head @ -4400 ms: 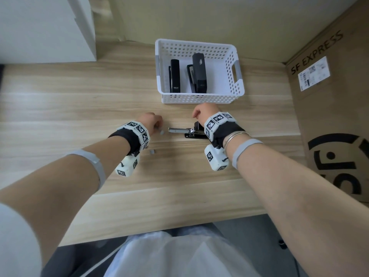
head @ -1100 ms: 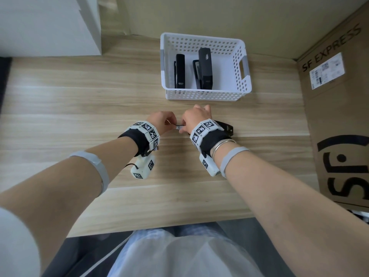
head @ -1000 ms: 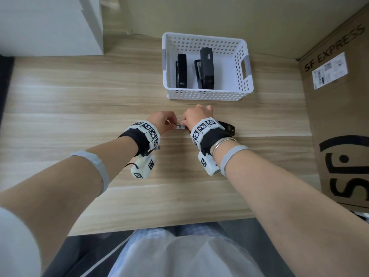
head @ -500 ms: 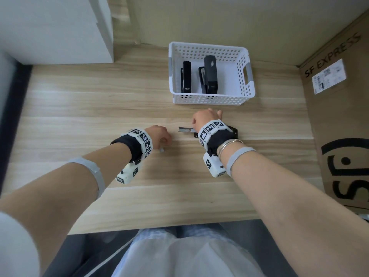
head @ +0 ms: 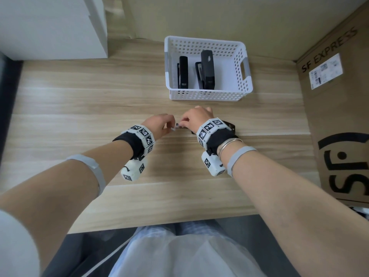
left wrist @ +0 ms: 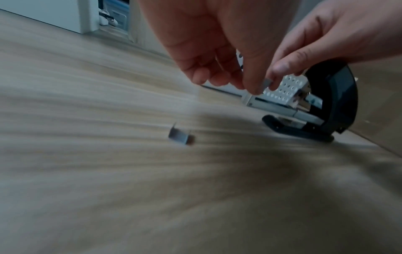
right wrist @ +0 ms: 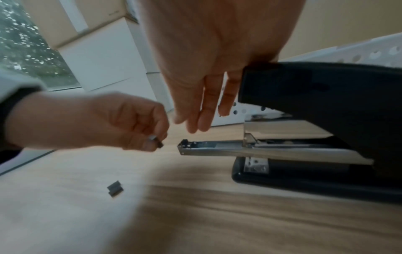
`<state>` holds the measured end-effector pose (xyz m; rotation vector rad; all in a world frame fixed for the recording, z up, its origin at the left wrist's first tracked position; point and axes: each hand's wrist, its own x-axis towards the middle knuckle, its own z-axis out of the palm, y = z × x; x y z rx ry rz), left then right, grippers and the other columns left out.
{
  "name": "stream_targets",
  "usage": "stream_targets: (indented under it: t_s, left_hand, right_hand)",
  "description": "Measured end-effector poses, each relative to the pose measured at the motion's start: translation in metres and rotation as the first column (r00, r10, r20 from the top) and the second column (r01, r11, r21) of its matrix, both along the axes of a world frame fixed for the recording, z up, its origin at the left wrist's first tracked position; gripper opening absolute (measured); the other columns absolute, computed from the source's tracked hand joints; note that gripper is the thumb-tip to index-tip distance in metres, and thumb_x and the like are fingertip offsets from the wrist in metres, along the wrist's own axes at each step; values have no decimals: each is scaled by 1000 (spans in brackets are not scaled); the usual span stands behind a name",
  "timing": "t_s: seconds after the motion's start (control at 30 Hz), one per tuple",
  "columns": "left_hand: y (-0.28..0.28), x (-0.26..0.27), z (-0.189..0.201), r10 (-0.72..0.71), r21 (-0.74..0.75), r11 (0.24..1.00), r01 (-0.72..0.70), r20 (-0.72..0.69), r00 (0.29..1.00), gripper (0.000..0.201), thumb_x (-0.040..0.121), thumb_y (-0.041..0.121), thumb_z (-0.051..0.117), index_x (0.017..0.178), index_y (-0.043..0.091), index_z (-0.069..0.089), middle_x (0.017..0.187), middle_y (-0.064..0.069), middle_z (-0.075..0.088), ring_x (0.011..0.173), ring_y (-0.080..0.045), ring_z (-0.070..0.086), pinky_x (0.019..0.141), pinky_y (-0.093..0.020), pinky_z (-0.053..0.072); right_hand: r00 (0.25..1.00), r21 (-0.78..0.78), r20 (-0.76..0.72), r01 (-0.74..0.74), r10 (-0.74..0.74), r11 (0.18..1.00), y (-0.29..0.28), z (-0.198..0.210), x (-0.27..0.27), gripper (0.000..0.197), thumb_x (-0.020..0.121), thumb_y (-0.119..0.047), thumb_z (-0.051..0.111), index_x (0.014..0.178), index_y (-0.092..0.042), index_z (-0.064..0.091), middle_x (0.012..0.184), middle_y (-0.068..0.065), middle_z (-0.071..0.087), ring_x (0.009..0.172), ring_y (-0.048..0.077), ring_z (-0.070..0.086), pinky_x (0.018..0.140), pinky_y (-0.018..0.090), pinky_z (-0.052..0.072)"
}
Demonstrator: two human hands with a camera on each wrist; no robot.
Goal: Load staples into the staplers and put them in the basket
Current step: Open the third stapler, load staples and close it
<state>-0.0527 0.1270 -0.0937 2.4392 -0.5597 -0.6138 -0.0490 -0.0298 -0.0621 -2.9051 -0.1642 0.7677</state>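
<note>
A black stapler stands on the wooden table with its lid raised and its metal tray pulled out to the left. My right hand lies over the lid, fingers straight and hanging past the lid's tip. My left hand pinches a short staple strip just left of the tray's end, a little above it. Another short strip lies loose on the table. The white basket behind holds two black staplers.
A large cardboard box walls off the table's right side. A white cabinet stands at the back left. The basket sits a hand's width behind the stapler. Bare wood lies to the left and toward the front edge.
Half a second ago my left hand was lower left, down at the table. It has come back to the tray's end with a staple strip pinched. My right hand stayed on the stapler.
</note>
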Motion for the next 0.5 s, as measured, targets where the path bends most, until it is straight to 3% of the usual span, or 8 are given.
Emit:
stream_targets:
  t_s: [0.1,0.2,0.3,0.4,0.5]
  left_hand:
    - [-5,9,4,52,-50,998,-50,48,998,15,83,10,61,95,0,60,96,-17,64,73,-18,46,68,-24,36]
    - [-10,15,8,99,-81,992,-94,62,993,14,82,7,62,93,-1,60,96,-19,63,75,-18,46,69,-25,34]
    - [-13,16,9,92,-100,991,-84,80,993,11,82,6,61,92,0,60,96,-19,63,74,-18,48,69,-30,39]
    - [-13,14,1,77,-24,997,-76,31,997,17,83,8,60,99,2,58,101,-16,61,74,-18,48,71,-28,39]
    - [-11,12,-9,103,56,993,-101,-45,994,23,85,15,58,106,6,58,101,-11,57,77,-21,50,75,-28,42]
  right_hand:
    - [998,42,-51,-41,43,998,5,6,4,29,89,-49,54,102,-31,72,107,-6,69,120,19,47,99,40,27]
    - [998,81,-63,-4,9,997,3,10,9,29,90,-45,55,105,-25,71,106,-4,69,115,19,53,101,40,28]
    - [999,110,-37,44,-40,993,-1,9,10,23,89,-42,59,103,-29,70,105,-7,69,111,17,54,100,39,28]
    - [1000,8,-30,4,-4,1000,-4,6,7,17,85,-39,64,99,-33,71,104,-12,69,117,17,47,96,38,28]
    - [999,-107,-4,-33,32,994,-2,1,2,17,86,-39,63,98,-31,73,105,-6,65,118,18,44,98,37,27]
